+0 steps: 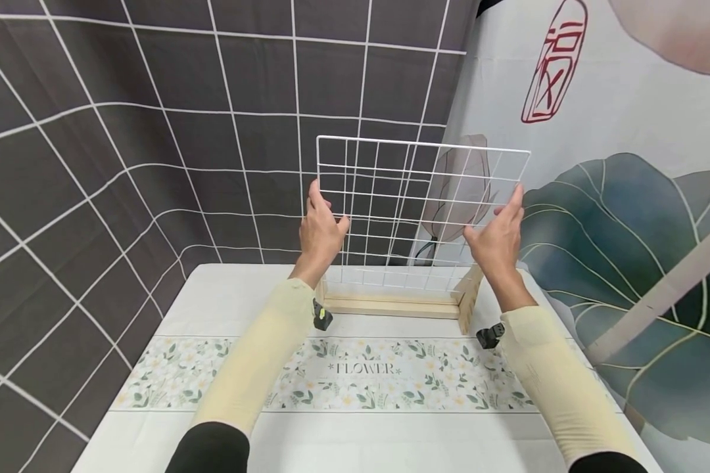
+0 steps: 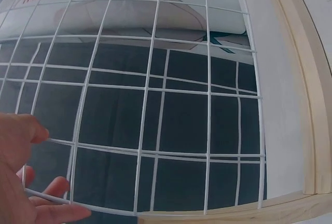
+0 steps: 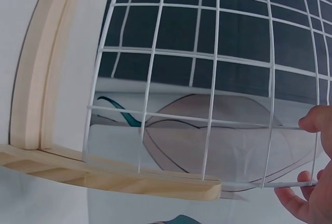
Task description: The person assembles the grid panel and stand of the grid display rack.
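Both hands hold a white wire grid panel [image 1: 423, 144] by its two side edges. My left hand [image 1: 322, 226] grips the left edge, thumb on the near side and fingers around the outer wire, as the left wrist view shows. On the opposite edge, my right hand [image 1: 499, 240] pinches the wire in the same manner. Below stands a pale wooden base [image 1: 390, 307], a long bar with an upright end piece [image 1: 469, 295] at the right. The grid's lower edge meets this wooden bar [image 3: 31, 68] in the right wrist view.
A white table [image 1: 355, 437] carries a floral printed strip [image 1: 236, 374] lettered FLOWER. Behind and to the left hangs a dark cloth [image 1: 260, 79] with white grid lines. At the right is a white cloth [image 1: 491, 85] printed with large leaves and red characters.
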Demonstrator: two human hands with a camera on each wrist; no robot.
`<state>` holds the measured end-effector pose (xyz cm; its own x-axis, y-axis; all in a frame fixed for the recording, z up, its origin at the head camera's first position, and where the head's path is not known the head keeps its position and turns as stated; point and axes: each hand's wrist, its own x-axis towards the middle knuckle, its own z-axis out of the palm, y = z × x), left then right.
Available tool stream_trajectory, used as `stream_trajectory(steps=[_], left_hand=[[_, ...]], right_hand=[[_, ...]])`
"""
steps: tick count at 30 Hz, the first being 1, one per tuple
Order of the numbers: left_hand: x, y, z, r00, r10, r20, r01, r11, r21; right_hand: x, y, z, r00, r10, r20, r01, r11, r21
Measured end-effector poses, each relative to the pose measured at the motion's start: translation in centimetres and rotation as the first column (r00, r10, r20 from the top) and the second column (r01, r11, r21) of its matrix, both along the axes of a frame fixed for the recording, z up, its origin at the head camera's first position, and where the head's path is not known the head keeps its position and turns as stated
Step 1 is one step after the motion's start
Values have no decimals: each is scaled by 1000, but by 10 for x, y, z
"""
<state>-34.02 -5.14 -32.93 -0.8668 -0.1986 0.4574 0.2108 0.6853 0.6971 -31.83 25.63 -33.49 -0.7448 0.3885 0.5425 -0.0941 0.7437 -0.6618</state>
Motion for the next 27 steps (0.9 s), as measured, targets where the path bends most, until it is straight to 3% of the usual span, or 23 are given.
stream_trajectory(steps=[8,27], left_hand=[[0,-1,-10,999,-2,32,2,1000,14],[2,-2,-35,1000,-7,18,7,1000,24]], right_hand=[[0,0,-10,1000,-8,11,8,1000,13],[-1,1,-33,1000,10,-17,-9,1000,21]])
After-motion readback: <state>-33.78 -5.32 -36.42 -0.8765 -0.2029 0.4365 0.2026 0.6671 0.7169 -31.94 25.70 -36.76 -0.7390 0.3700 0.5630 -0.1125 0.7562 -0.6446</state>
